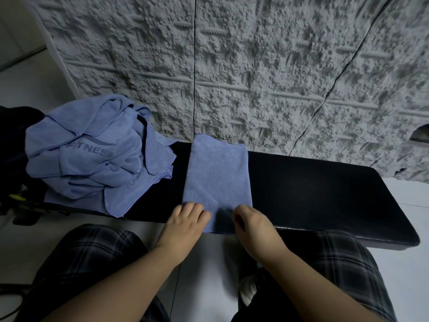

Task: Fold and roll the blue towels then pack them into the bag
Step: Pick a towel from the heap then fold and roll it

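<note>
A blue towel (217,173), folded into a narrow strip, lies across the black padded bench (325,194), its near end hanging over the front edge. My left hand (185,225) holds the near left corner with curled fingers. My right hand (251,226) grips the near right corner, fingers curled under. A heap of crumpled blue towels (92,156), one printed FITNESS, sits on the bench's left end. A dark bag (14,145) shows partly behind the heap at the far left.
A rough grey textured wall panel (255,66) stands right behind the bench. White floor tiles (30,84) lie to the left and right. My knees in dark plaid shorts (88,259) are just below the bench's front edge.
</note>
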A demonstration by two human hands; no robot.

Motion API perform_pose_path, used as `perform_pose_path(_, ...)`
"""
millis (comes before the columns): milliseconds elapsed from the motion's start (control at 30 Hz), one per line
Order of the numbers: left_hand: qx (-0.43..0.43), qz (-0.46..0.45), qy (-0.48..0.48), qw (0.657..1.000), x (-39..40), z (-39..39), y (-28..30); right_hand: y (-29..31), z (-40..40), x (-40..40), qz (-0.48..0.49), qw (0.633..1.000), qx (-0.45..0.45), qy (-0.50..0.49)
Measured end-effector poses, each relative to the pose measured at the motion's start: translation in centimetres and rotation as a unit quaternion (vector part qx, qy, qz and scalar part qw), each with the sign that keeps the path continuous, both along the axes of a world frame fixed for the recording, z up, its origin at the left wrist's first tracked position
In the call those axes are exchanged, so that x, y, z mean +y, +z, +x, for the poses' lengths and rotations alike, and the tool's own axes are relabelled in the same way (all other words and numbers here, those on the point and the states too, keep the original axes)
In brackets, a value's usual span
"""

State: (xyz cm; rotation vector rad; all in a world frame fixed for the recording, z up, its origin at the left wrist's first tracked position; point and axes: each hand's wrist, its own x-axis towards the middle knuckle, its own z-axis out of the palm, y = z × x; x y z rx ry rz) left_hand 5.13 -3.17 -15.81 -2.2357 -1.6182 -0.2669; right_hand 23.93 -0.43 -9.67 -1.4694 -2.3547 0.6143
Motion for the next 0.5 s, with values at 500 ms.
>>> perform_pose_path(500, -0.146, 0.024, -0.016, 0.989, -0.5, -1.3, 1.1, -1.9, -1.2, -0.3, 0.142, 0.974, -0.154, 0.09)
